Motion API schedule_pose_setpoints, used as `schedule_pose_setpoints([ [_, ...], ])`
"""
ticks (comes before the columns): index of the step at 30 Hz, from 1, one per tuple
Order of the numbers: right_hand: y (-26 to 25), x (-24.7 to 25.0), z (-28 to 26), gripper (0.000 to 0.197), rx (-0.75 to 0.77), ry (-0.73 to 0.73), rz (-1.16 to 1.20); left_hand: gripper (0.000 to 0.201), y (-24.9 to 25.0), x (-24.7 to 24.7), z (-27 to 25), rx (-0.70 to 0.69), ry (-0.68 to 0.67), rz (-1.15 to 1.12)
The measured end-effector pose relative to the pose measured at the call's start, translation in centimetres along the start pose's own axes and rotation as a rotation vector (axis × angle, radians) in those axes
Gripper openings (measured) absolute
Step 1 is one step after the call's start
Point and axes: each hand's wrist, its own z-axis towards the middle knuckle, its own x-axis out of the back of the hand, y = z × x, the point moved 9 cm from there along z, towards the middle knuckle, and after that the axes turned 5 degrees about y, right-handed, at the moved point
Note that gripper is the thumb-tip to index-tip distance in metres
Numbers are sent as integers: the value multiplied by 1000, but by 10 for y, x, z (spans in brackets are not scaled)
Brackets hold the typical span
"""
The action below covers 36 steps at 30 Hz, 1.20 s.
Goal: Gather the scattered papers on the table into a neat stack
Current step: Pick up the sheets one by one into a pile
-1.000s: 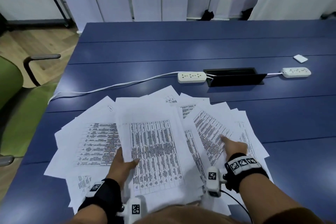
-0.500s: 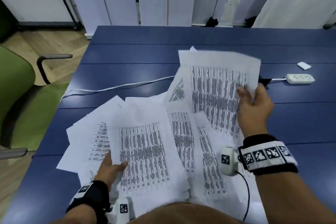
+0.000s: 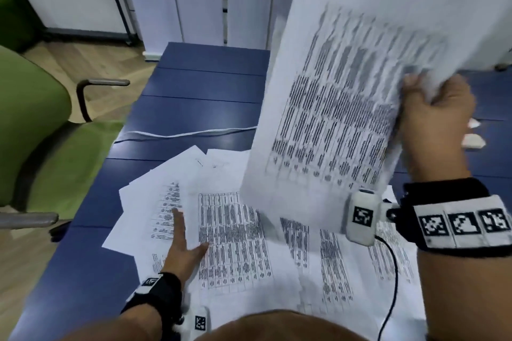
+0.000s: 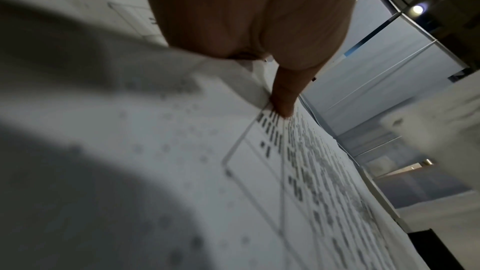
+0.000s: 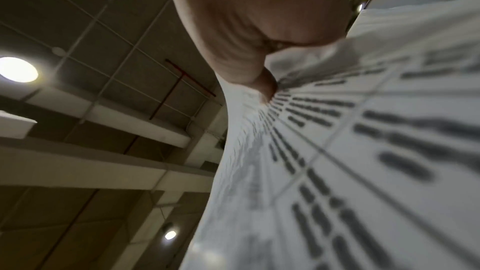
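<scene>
Several white printed papers (image 3: 235, 243) lie fanned and overlapping on the blue table (image 3: 194, 102) in the head view. My right hand (image 3: 435, 108) grips a bunch of lifted sheets (image 3: 346, 97) by their right edge, high above the table and tilted toward me. In the right wrist view the thumb (image 5: 262, 83) pinches these sheets (image 5: 363, 151). My left hand (image 3: 182, 241) lies flat on the spread papers at the near left, fingers straight and thumb out. The left wrist view shows the thumb (image 4: 284, 98) pressing on a printed sheet (image 4: 182, 171).
A green chair (image 3: 41, 133) with a metal armrest (image 3: 102, 83) stands left of the table. A white cable (image 3: 188, 133) runs across the table behind the papers. A white object (image 3: 473, 140) shows at the right, partly hidden by my right hand. White panels stand behind.
My right hand has raised its bunch of sheets much higher and closer to the camera. My left hand has slid forward over the left papers, its fingers stretched straighter.
</scene>
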Motion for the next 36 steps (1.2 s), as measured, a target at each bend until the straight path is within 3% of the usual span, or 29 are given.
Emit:
schedule_pose_setpoints([
  [2,36,-23,-7,7,-114,-144,-82,95,3,-5,2,-16,-62,-59],
  [5,120,-52,-34,15,-376,-364,-231,64,6,-12,0,82,-125,-254],
  [7,180,-59,-62,20,-552,-449,-299,67,9,-14,-1,120,-131,-316],
  [9,225,-52,-84,27,-632,-435,-411,71,10,-13,0,126,-112,-330],
  [11,253,-40,-100,25,-619,-441,-585,55,10,-12,1,135,-94,-333],
  [14,266,-27,-116,20,-577,-490,-740,61,10,-8,1,106,-87,-257],
  [17,266,-39,-136,20,-588,-611,-675,81,10,-7,-1,54,-83,-75],
  [19,261,-56,-147,24,-565,-661,-598,80,13,-7,-1,17,-73,-12],
  [23,258,-75,-166,42,-580,-621,-464,77,12,-1,4,-23,-35,53],
  [27,285,-34,-206,68,-741,-616,-959,103,8,-2,5,-30,-36,44],
  [29,289,-27,-227,72,-777,-651,-1003,119,4,-1,6,-28,-27,24],
  [31,291,-40,-242,66,-676,-768,-948,132,-3,-1,9,24,-33,-1],
  [34,281,-70,-270,61,-482,-1090,-833,142,-8,-1,9,70,-57,-7],
  [36,269,-80,-279,64,-433,-1214,-673,149,-14,-1,12,79,-74,-23],
])
